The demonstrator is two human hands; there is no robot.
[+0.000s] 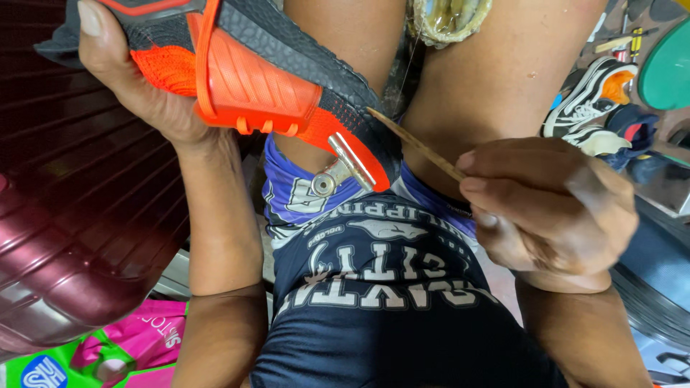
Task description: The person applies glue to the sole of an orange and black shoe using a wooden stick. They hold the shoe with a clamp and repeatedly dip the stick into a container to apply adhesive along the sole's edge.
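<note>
My left hand (136, 79) grips an orange and black sports shoe (251, 79) at the upper left, sole side turned toward me. A metal clamp piece (345, 169) sticks out at the shoe's lower end. My right hand (546, 208) pinches a thin wooden stick (417, 144), whose tip touches the dark edge of the shoe. Both hands are above my lap, over my bare knees and dark blue shorts (374, 287).
A dark red ribbed suitcase (79, 237) fills the left side. Pink and green plastic bags (108, 352) lie at the bottom left. A white and black sneaker (589, 97), tools and a green round lid (668, 72) sit at the upper right. A small container (449, 18) rests between my knees.
</note>
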